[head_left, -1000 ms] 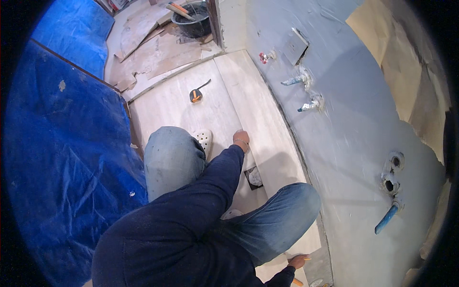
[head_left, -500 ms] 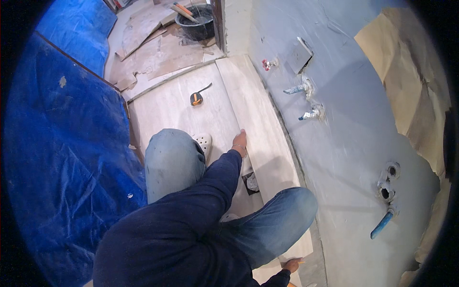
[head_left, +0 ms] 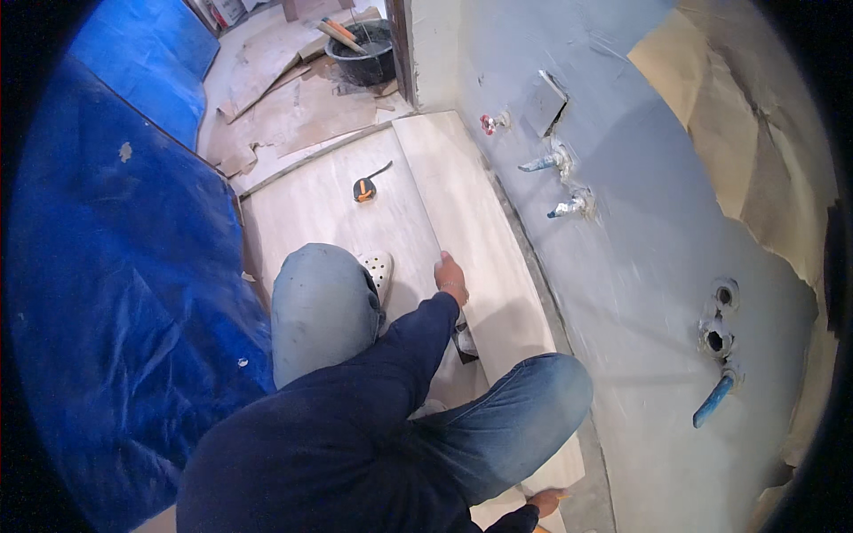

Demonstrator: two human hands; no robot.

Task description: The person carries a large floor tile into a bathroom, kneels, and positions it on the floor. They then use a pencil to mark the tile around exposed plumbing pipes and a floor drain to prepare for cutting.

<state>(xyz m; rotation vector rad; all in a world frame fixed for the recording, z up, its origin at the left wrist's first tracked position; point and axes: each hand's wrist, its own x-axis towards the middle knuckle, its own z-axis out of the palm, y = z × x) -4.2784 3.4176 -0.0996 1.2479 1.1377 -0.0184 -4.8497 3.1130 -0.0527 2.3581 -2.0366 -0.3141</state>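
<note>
A long pale tile strip with faint veining lies along the foot of the grey wall. My left hand is at its left edge, fingers curled against that edge with the thumb on top. At the strip's near end is my right hand, partly cut off by my sleeve. A thin orange pencil pokes out of its fingers. Just below my left hand, a dark square floor opening with something whitish in it is partly covered by my arm. A black and orange tape measure rests on the wide pale tile.
Blue tarpaulin covers the left side. Pipe stubs and a red valve handle jut from the grey wall. Beyond the threshold stands a black bucket with tools, on brown cardboard. My knees flank the work.
My left hand has slid slightly nearer along the strip's edge, and its fingers look more curled. My right hand stays at the near end. The whole view has shifted a little.
</note>
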